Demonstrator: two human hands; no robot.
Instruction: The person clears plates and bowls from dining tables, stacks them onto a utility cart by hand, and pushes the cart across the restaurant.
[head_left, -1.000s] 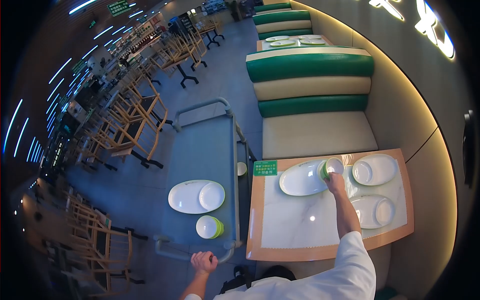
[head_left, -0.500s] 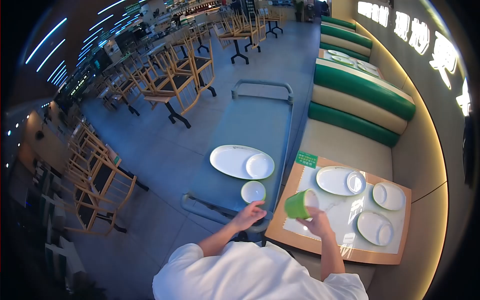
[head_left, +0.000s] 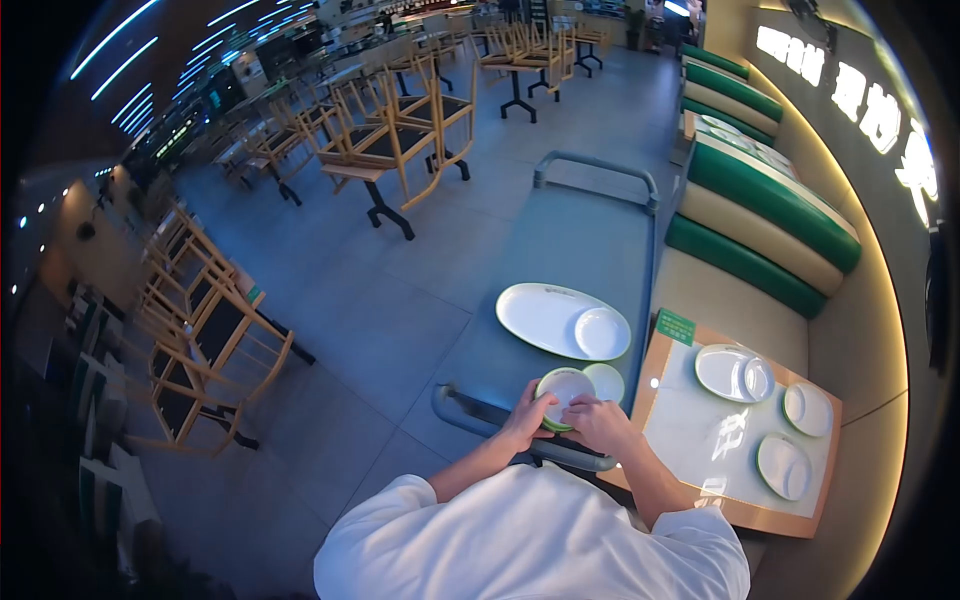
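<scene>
Both my hands are closed on a white bowl with a green outside [head_left: 566, 386], held over the near end of a grey cart. My left hand [head_left: 527, 416] grips its left rim. The fingers of my right hand [head_left: 598, 424] are at the near right rim, partly inside. More green rim shows beneath it, but I cannot tell how many bowls are stacked. Just behind it is another white bowl [head_left: 606, 383] on the cart. Farther up the cart lies a large white oval plate [head_left: 540, 314], with a small round dish [head_left: 602, 333] at its right end.
The grey cart [head_left: 570, 235] stands beside a table [head_left: 690, 425] with several white, green-edged plates and a green card [head_left: 676, 327]. Green and beige booth seats [head_left: 770, 205] run along the right wall. Chairs [head_left: 395, 140] are upturned on tables to the left.
My right hand has brought the green bowl from above the table leftward over the cart. My left hand has come onto it too. The view has turned left.
</scene>
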